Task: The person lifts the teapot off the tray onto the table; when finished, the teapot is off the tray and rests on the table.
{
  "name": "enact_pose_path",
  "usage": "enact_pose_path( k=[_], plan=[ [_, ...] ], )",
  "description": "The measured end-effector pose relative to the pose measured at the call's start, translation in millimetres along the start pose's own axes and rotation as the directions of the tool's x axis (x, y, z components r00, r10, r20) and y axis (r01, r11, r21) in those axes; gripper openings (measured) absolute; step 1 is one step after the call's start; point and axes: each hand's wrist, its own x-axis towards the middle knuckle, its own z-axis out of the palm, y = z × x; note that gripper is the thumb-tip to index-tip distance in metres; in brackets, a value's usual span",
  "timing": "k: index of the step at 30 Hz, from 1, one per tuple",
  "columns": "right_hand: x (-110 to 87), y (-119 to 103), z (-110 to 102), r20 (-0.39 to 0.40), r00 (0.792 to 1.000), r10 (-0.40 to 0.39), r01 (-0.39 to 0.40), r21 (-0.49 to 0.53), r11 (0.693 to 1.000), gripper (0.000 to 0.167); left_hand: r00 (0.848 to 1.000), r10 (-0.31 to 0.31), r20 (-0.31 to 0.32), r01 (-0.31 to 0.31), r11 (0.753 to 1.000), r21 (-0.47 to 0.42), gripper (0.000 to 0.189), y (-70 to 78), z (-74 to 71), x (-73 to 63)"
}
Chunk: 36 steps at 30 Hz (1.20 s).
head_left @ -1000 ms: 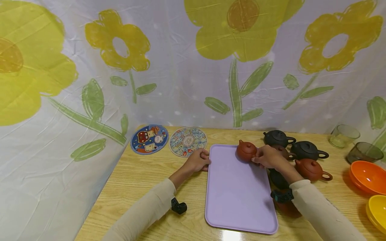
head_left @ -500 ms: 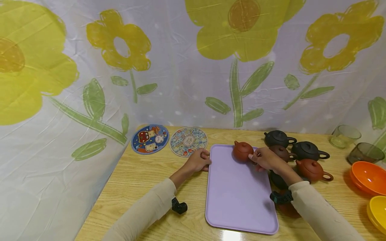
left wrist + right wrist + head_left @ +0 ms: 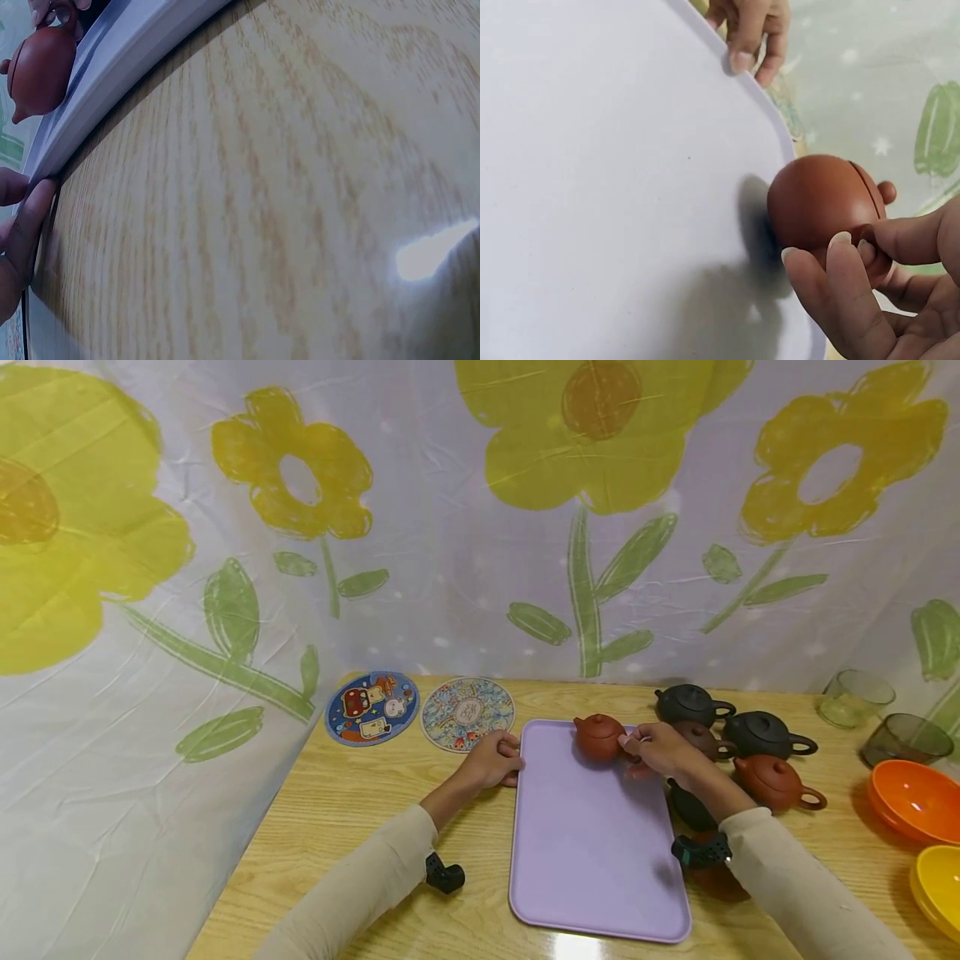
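A reddish-brown clay teapot (image 3: 598, 739) is at the far end of the lilac tray (image 3: 592, 852), its spout pointing left. My right hand (image 3: 660, 750) pinches its handle between thumb and fingers; in the right wrist view the teapot (image 3: 821, 202) shows its lid knob and casts a shadow on the tray. On the tray's left rim, my left hand (image 3: 491, 760) pinches the edge, thumb and fingers at the rim in the left wrist view. The fingers (image 3: 34, 217) show there, with the teapot (image 3: 43, 71) beyond.
Right of the tray stand several teapots, including black ones (image 3: 765, 735) and a reddish one (image 3: 772, 781); the right forearm partly hides others. Farther right are glass cups (image 3: 853, 697), an orange bowl (image 3: 918, 802) and a yellow bowl (image 3: 941, 889). Two round mats (image 3: 371, 708) lie at the back left.
The right hand has shifted the teapot slightly left along the tray's far end. The left hand has stayed at the tray's left rim.
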Motion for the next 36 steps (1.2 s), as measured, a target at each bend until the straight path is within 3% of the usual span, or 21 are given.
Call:
enact_pose_path(
  k=[15,25,36],
  plan=[
    [-21.7,-9.9,-20.0,0.08,0.995,-0.058,0.059,-0.013,0.998,0.03,1.0,-0.002,0.01,0.003,1.0,-0.014,0.035,-0.1,0.4,-0.3],
    [-40.3,-6.3,-29.2,0.116,0.987,-0.11,0.107,0.031,0.994,0.034,1.0,-0.003,-0.004,0.003,1.0,0.002,0.034,-0.4,0.7,-0.2],
    [-68.9,2.6,-46.8,0.121,0.98,-0.156,0.157,0.003,0.988,0.033,1.0,-0.007,0.01,0.007,1.0,-0.01,0.035,1.9,0.4,-2.4]
  ],
)
